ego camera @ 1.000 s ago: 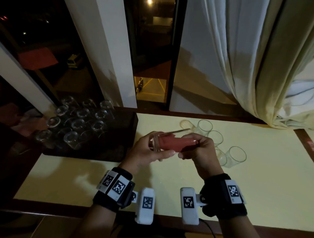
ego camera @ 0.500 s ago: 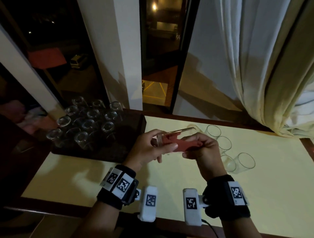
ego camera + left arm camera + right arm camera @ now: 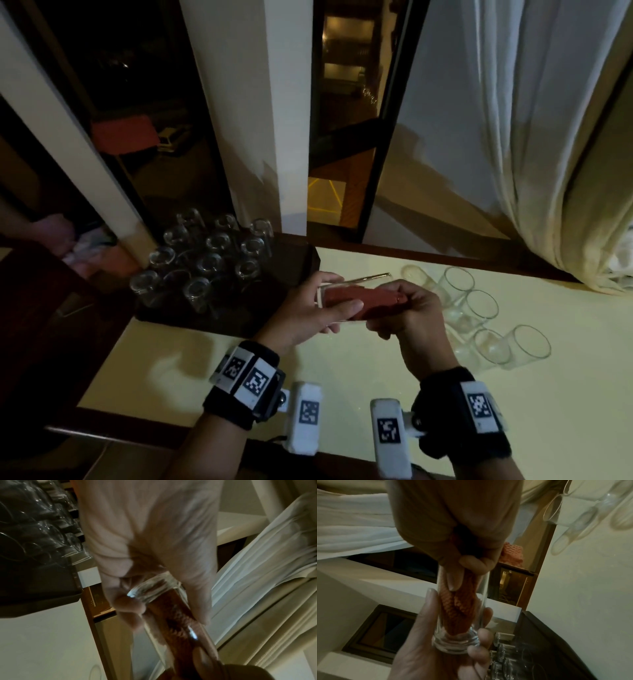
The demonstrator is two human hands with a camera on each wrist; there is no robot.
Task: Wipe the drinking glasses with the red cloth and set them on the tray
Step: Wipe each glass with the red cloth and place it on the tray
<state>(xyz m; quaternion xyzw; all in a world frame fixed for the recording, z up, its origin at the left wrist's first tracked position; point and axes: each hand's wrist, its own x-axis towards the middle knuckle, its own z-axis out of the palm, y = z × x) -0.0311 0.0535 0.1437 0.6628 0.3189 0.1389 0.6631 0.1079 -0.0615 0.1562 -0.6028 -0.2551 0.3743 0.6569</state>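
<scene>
Glass [image 3: 346,301], a tall straight-walled tumbler with a thick solid base, lies on its side in the air above the pale yellow tabletop [image 3: 513,411], between both hands. The left hand [image 3: 308,315] curls its fingers round the base end, and the right hand [image 3: 411,317] pinches the red cloth [image 3: 458,609], a soft waffle-weave rag stuffed down inside almost to the bottom. I judge the glass light but hard, slick and breakable, its thin rim the weak part, so the heavy base is the safest place to grip; the cloth is limp and takes whatever shape it is pushed into. Just beyond on the right, more tumblers [image 3: 479,308] lie on their sides on the tabletop. Farther left, the dark tray [image 3: 291,274] holds a cluster of upright glasses [image 3: 209,260].
</scene>
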